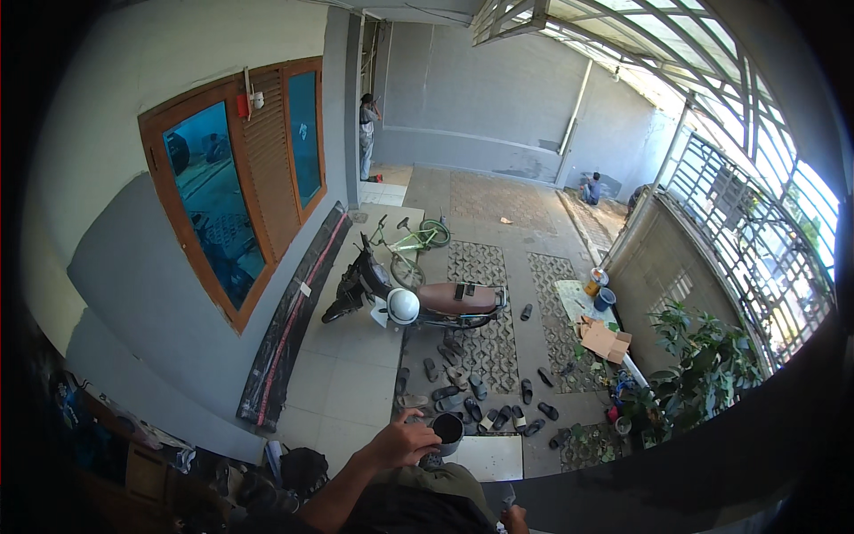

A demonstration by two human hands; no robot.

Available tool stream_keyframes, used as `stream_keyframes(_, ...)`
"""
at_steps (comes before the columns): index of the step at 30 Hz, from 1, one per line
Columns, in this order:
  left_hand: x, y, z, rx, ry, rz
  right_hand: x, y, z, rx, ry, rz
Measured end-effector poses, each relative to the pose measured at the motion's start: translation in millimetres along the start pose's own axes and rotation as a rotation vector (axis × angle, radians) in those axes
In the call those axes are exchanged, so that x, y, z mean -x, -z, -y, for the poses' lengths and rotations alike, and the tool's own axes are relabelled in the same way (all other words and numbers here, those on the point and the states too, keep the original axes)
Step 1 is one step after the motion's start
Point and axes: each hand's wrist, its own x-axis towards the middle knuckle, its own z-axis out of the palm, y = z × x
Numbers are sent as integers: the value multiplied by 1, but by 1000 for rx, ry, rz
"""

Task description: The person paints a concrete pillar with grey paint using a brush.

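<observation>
I look down from high up over a paved yard. My left hand (402, 442) reaches forward from the lower edge and grips the rim of a small black container (447, 429), holding it out in the air. Only part of my right hand (513, 519) shows at the bottom edge, closed around a thin grey tool (507, 494) whose kind I cannot make out. A white board (485, 458) lies on the ground below the container.
Below are a motorcycle (445, 301) with a white helmet (402, 306), a green bicycle (411, 242) and several sandals (471, 400). On the right are a cardboard box (605, 341), paint buckets (600, 289) and a potted plant (694, 360). One person stands at the far doorway (366, 133); another crouches by the far wall (591, 189).
</observation>
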Motion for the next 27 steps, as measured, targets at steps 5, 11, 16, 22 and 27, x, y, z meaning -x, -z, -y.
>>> stream_keyframes(5,7,2,0,30,34,43,-10,-6,-3,87,78,-43)
stream_keyframes(11,18,6,2,-8,55,-30,-31,-10,-11,321,331,-192)
stream_keyframes(16,21,13,4,-39,100,-44,-9,-18,46,226,850,-386)
stream_keyframes(22,14,19,4,-95,121,-76,149,-19,205,-215,1018,125)
stream_keyframes(27,10,17,3,-101,139,-60,314,4,287,66,1275,181)
